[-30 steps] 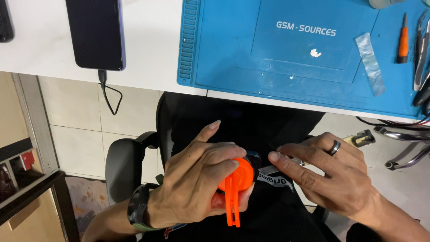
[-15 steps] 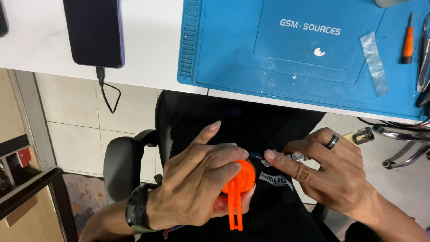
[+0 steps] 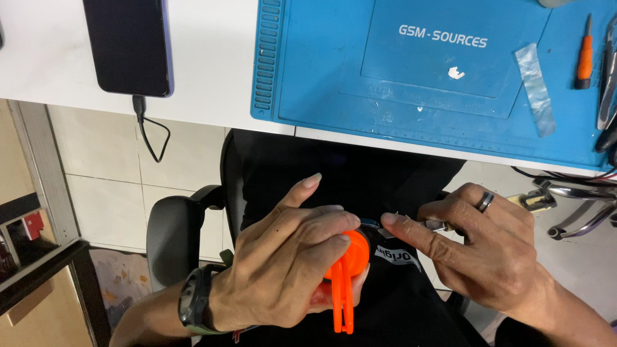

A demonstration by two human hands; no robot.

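Observation:
My left hand [image 3: 283, 263] is closed around an orange suction-cup pliers tool [image 3: 344, 289], whose two handles stick out downward over my lap. A dark flat device edge [image 3: 369, 223] shows between the two hands; most of it is hidden under my fingers. My right hand [image 3: 479, 250], with a dark ring on one finger, pinches a small thin metal tool [image 3: 434, 225] against that edge, its index fingertip touching beside the orange cup. Both hands sit low, in front of the desk edge.
A blue work mat [image 3: 424, 77] lies on the white desk [image 3: 51, 58] above, with an orange-handled screwdriver [image 3: 583, 54], a clear plastic strip [image 3: 535, 87] and tweezers at the right edge. A black phone [image 3: 128, 45] with a charging cable lies left. A black chair armrest [image 3: 173, 238] is at lower left.
The view has shifted slightly. My right index finger has slid a little left toward the orange cup; my left hand keeps its grip.

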